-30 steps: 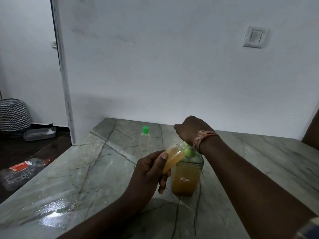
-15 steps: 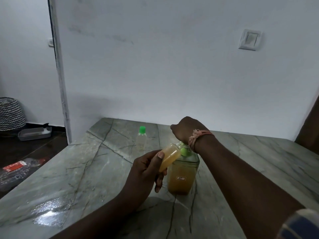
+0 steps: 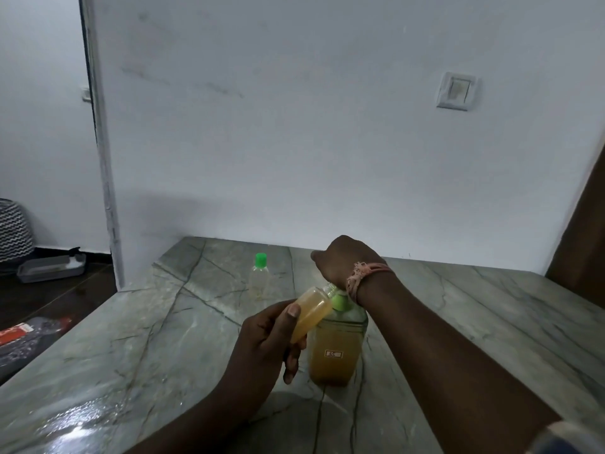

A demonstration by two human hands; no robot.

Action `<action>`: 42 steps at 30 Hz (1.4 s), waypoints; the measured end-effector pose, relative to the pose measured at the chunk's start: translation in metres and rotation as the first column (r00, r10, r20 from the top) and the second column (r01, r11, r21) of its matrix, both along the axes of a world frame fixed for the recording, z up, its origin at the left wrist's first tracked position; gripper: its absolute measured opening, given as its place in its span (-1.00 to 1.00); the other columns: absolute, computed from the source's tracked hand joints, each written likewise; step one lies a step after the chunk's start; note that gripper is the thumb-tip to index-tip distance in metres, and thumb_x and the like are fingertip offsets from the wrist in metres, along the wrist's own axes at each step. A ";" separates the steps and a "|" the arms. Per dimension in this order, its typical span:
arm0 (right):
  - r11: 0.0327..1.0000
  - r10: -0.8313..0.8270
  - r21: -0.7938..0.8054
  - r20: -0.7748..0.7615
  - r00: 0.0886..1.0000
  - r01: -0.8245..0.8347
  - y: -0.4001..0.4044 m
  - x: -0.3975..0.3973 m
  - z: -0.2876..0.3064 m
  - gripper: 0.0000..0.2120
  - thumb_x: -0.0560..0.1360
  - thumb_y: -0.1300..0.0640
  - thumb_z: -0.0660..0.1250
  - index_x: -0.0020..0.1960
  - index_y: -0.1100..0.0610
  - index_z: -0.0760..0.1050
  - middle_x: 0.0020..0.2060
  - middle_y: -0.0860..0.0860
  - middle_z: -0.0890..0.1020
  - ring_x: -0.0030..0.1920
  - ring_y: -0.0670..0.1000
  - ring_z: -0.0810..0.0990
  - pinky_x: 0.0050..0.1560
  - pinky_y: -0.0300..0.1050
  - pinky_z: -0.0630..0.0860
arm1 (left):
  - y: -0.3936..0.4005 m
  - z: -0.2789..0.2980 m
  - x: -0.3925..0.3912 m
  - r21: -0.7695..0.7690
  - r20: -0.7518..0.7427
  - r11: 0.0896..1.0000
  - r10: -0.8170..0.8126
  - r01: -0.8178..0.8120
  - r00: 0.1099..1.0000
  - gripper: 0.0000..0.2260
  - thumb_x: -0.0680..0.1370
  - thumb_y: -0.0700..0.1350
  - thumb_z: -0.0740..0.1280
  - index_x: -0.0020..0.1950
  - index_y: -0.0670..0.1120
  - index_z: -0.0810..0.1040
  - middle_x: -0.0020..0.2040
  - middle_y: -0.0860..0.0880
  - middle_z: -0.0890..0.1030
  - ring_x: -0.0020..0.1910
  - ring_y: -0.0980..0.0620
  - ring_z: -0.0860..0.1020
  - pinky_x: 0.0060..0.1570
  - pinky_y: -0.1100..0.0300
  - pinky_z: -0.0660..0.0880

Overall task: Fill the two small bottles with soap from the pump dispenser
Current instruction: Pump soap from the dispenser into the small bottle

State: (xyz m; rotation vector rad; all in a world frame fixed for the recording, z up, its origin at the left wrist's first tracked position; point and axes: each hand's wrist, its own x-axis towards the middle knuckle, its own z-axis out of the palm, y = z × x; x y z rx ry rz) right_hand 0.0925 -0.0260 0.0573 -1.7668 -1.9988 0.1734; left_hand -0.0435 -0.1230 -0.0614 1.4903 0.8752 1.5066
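At frame centre your left hand (image 3: 268, 342) grips the small bottle (image 3: 311, 311), tilted mouth-up beneath the spout to catch soap; your right hand (image 3: 343, 262), fingers curled, presses the pump dispenser (image 3: 335, 348) head.

a veined grey-green marble counter (image 3: 157, 348) carries the pump dispenser (image 3: 334, 355) and a green-capped small bottle (image 3: 259, 279).
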 end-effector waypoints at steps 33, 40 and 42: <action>1.000 -0.013 -0.012 -0.028 1.000 0.013 0.002 0.002 0.007 -0.73 0.42 -0.01 0.29 -0.37 0.12 0.42 -0.41 0.03 0.53 -0.37 0.04 0.51 -0.34 -0.18 0.38 | -0.004 0.002 0.000 0.016 -0.027 1.000 -0.006 0.006 1.000 -0.65 0.54 0.14 0.22 0.19 0.01 0.60 -0.32 -0.07 0.61 -0.46 -0.04 0.49 -0.51 0.17 0.47; 0.998 -0.002 -0.055 0.080 0.997 0.007 -0.001 -0.002 0.005 -0.74 0.44 0.06 0.27 -0.38 0.13 0.42 -0.40 0.04 0.53 -0.36 0.06 0.50 -0.36 -0.20 0.37 | -0.005 0.002 0.000 0.019 -0.030 1.000 0.012 -0.012 0.999 -0.70 0.58 0.08 0.21 0.18 0.00 0.61 -0.32 -0.08 0.60 -0.47 -0.04 0.47 -0.51 0.17 0.46; 0.999 0.005 -0.045 0.138 0.990 0.001 -0.002 -0.002 0.011 -0.74 0.45 0.01 0.27 -0.34 0.13 0.44 -0.36 0.02 0.55 -0.33 0.03 0.52 -0.33 -0.18 0.39 | -0.007 0.004 0.000 0.025 -0.038 1.000 0.006 -0.005 0.999 -0.69 0.58 0.09 0.22 0.19 -0.01 0.61 -0.32 -0.08 0.60 -0.48 -0.03 0.47 -0.52 0.17 0.45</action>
